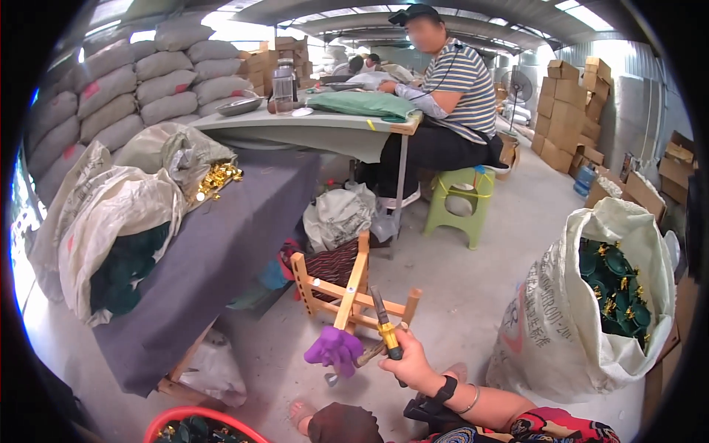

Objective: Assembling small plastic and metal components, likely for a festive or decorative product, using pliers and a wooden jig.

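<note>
My right hand (410, 363) comes in from the lower right and is closed around a hand tool with a yellow-and-black grip (388, 340) and a narrow grey-brown upper part. Its exact kind I cannot make out. Just left of the hand, a crumpled purple cloth-like bundle (336, 350) sits at the near end of a wooden frame (349, 304). A brownish rod-like piece (369, 354) lies between bundle and hand, partly hidden. Below the bundle is a small metal part (330, 379). My left hand is not in view.
At right stands a white woven sack (539, 325) of dark green pieces with gold fittings. A red basin (173, 421) with similar pieces is lower left, beside a cloth-covered table (244, 221) bearing open sacks (111, 214). Beyond, a person (465, 88) sits on a green stool (458, 203).
</note>
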Demonstrator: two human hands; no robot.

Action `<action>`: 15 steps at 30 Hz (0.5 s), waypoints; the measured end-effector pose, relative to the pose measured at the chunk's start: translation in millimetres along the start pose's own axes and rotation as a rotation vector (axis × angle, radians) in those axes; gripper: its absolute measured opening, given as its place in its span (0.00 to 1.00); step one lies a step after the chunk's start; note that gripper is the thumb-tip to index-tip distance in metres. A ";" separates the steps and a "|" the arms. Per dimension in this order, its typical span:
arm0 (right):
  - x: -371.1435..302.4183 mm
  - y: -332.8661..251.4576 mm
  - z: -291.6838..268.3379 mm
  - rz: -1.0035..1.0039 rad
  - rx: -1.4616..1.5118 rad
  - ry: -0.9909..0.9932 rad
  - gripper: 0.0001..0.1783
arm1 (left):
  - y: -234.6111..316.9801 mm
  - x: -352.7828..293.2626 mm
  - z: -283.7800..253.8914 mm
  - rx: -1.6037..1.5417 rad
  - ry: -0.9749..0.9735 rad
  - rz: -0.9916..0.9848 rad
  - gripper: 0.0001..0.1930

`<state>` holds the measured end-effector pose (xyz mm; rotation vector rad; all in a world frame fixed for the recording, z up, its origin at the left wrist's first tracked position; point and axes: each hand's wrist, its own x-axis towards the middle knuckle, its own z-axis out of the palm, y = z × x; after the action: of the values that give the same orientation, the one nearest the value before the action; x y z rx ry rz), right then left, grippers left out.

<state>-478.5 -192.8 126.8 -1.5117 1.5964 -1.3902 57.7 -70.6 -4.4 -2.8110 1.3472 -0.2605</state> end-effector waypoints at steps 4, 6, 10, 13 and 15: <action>3.4 -4.9 -6.1 0.031 0.061 -0.004 0.21 | 3.7 6.8 13.4 0.036 -0.017 -0.031 0.12; 3.9 -2.1 -4.3 0.034 0.083 -0.013 0.22 | -1.8 2.6 18.4 0.026 -0.013 -0.049 0.12; 4.6 7.3 -7.6 0.040 0.095 -0.015 0.24 | 0.9 -9.5 12.9 -0.017 0.108 -0.023 0.13; 4.4 10.8 -11.1 0.059 0.158 -0.010 0.26 | 16.9 -13.9 -12.3 -0.192 0.142 -0.100 0.13; 3.4 9.3 -12.7 0.079 0.176 -0.019 0.26 | 9.4 -6.4 1.1 -0.335 0.095 -0.199 0.13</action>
<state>-494.2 -193.5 123.4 -1.3410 1.4656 -1.4277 46.6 -71.5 -7.2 -3.2563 1.2296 -0.1878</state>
